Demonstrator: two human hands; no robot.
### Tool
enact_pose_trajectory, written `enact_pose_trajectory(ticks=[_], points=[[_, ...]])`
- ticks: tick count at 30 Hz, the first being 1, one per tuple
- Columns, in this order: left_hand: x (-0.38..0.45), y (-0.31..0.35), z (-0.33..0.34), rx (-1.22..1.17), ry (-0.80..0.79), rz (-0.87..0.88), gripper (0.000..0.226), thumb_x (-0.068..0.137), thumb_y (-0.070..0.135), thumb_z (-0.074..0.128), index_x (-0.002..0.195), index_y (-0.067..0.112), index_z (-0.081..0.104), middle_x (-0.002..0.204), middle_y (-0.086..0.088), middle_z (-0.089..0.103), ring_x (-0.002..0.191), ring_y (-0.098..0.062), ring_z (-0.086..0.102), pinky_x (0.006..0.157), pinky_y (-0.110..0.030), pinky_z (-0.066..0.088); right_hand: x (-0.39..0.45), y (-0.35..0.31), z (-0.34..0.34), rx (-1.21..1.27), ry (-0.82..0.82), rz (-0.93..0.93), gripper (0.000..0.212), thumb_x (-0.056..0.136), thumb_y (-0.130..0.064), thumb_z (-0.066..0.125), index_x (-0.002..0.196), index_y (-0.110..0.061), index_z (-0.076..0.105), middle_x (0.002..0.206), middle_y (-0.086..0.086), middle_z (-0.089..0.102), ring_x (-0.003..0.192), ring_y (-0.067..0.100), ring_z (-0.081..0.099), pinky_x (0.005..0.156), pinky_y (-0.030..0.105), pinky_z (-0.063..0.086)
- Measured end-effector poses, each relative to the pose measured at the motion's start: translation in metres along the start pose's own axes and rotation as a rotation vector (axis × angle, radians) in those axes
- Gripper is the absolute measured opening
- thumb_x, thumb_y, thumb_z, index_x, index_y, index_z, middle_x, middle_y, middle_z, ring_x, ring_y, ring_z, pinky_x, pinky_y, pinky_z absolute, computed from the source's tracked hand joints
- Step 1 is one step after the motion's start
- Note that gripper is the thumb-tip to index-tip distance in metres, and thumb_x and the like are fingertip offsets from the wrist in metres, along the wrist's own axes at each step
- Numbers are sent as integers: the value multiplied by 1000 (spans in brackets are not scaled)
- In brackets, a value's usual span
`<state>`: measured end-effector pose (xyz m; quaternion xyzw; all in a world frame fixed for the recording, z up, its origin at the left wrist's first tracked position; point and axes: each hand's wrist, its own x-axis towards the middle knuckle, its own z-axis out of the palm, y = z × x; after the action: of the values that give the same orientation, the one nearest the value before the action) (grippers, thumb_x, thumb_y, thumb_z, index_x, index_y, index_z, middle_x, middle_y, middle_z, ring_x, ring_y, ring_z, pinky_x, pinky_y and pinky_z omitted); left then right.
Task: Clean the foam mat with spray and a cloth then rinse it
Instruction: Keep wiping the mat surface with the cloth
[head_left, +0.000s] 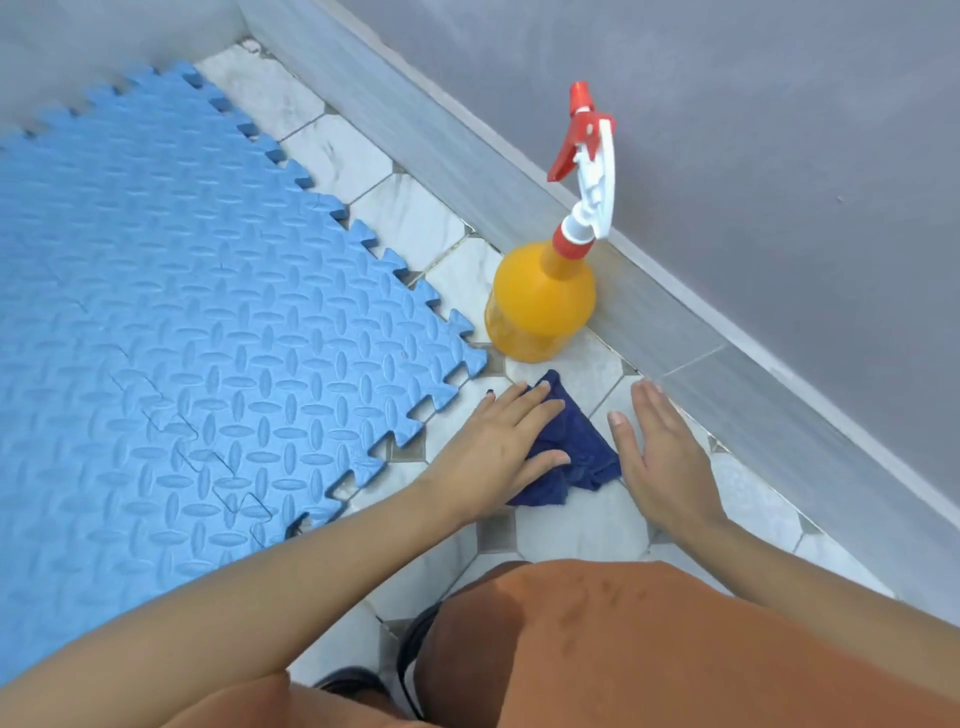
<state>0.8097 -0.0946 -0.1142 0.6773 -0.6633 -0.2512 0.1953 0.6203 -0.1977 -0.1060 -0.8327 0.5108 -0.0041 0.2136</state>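
Observation:
A blue foam mat with interlocking toothed edges lies flat on the tiled floor at the left. An orange spray bottle with a red and white trigger head stands upright beside the mat's right corner, against the skirting. A crumpled dark blue cloth lies on the tiles in front of the bottle. My left hand rests flat on the cloth's left part, fingers spread over it. My right hand hovers just right of the cloth, fingers straight and apart, holding nothing.
A grey wall with a grey tiled skirting runs diagonally along the right. White marble-look floor tiles form a narrow strip between mat and skirting. My knee in orange cloth fills the bottom.

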Motion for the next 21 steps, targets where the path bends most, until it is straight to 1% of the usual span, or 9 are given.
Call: enact_pose_trajectory(ticks=[3,5,7,9,12,14,16,19,21], points=[[-20,-24,-26,28,219,26,50,96,45,37,131,13,54,140,-8,51,128,-25,49,108,-47,37,2,-37,5,-14,-18,-213,70,100,-58,21,146,-11,44,154,1,41,145,14,32,112,15,18],[-40,-58,-56,80,402,-35,42,96,40,41,123,13,59,135,-6,56,120,-23,56,105,-47,41,11,-74,14,-6,-58,-406,73,100,-59,18,139,-7,53,146,5,51,139,18,43,113,12,18],[-69,-106,-95,144,570,-201,40,96,38,43,122,13,60,135,-8,56,120,-24,56,105,-47,40,35,-119,28,-14,-104,-570,70,101,-57,21,140,-8,52,147,6,49,141,18,40,118,20,19],[-111,-164,-135,200,722,-442,43,96,39,43,125,11,57,139,-12,52,125,-28,52,107,-48,36,72,-171,42,-50,-163,-642,70,98,-60,28,148,-13,40,156,4,36,148,19,26,121,32,19],[-192,-249,-185,272,824,-907,51,95,40,50,135,8,46,147,-22,38,133,-39,38,109,-54,29,141,-253,64,-94,-203,-619,83,92,-60,49,155,-16,20,163,12,17,151,29,10,122,38,11],[-250,-289,-198,239,816,-1251,65,91,48,52,140,7,38,150,-27,28,136,-44,30,109,-59,26,186,-304,74,-103,-199,-541,96,85,-65,56,155,-14,15,162,18,15,150,34,10,122,43,11],[-299,-314,-195,114,775,-1530,80,86,57,54,143,5,31,148,-28,27,135,-46,29,106,-62,28,227,-342,84,-122,-197,-462,110,74,-75,61,155,-16,16,159,17,21,148,36,17,119,51,17],[-327,-328,-181,-138,736,-1656,93,81,63,58,142,0,27,143,-30,33,132,-47,34,108,-54,31,262,-368,99,-61,-237,-340,129,47,-92,61,148,-21,25,151,12,38,140,34,35,110,58,31],[-329,-338,-174,-178,786,-1695,96,77,65,61,140,0,28,140,-30,37,130,-46,36,107,-50,32,265,-384,113,3,-272,-284,126,48,-90,63,147,-21,28,146,13,43,136,35,40,108,56,34]])
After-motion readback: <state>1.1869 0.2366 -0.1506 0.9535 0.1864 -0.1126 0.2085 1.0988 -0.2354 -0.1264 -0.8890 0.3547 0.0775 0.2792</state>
